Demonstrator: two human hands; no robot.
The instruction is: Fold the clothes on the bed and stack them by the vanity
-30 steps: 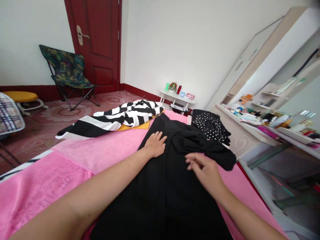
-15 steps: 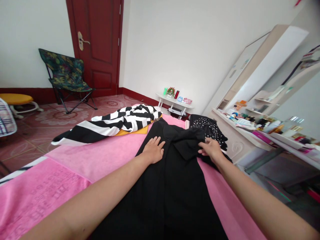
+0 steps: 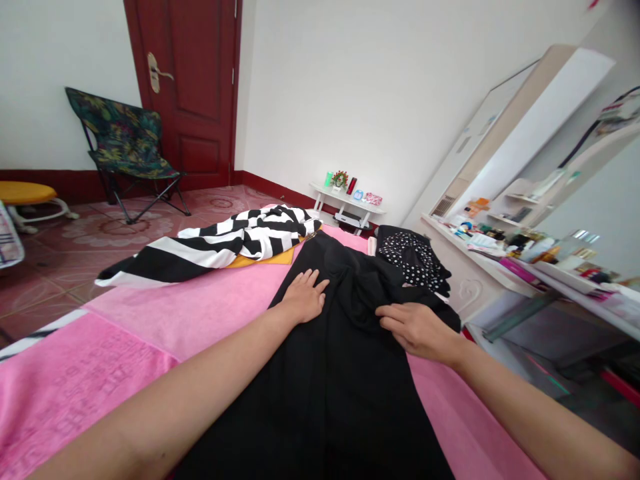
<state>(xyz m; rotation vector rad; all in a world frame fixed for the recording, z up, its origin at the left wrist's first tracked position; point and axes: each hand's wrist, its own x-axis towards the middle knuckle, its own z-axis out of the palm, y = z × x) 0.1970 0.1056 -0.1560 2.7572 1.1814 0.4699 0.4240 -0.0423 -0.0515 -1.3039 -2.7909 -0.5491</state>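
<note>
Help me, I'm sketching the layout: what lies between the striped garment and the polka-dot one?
In the head view: a yellow cloth's edge, the black garment's far end and a strip of pink cover.

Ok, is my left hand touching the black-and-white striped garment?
Apart. The head view shows a gap: the left hand lies on the black garment, with pink cover between it and the black-and-white striped garment.

Pink cover; black garment, striped garment on it
</note>
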